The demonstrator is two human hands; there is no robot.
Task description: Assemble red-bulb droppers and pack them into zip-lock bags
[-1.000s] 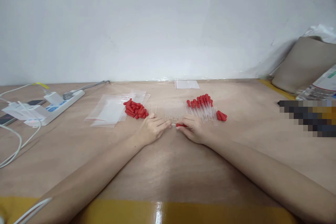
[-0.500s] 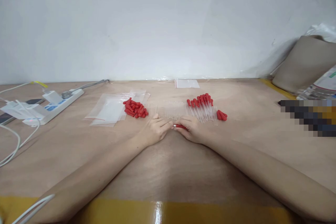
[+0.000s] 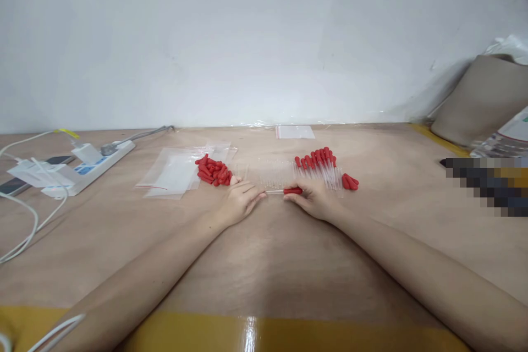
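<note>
Between my two hands lies a glass dropper, held sideways just over the table. My left hand (image 3: 244,201) is closed on the far end of its clear glass tube (image 3: 274,192). The fingers of my right hand (image 3: 315,199) grip the red rubber bulb (image 3: 292,191) at the tube's other end. Behind my right hand is a row of droppers (image 3: 324,173) with red bulbs on. Bare glass tubes (image 3: 272,173) lie side by side just left of that row. Beyond my left hand sits a pile of loose red bulbs (image 3: 213,169).
A few loose red bulbs (image 3: 350,182) lie right of the droppers. Clear zip bags (image 3: 167,170) are spread at left, another bag (image 3: 295,132) near the wall. A power strip (image 3: 99,168) with chargers and white cables stands far left, a grey-brown roll (image 3: 478,102) at right.
My hands have drawn apart, the right one moving rightward with the bulb. More of the glass tube and the red bulb now shows between them.
</note>
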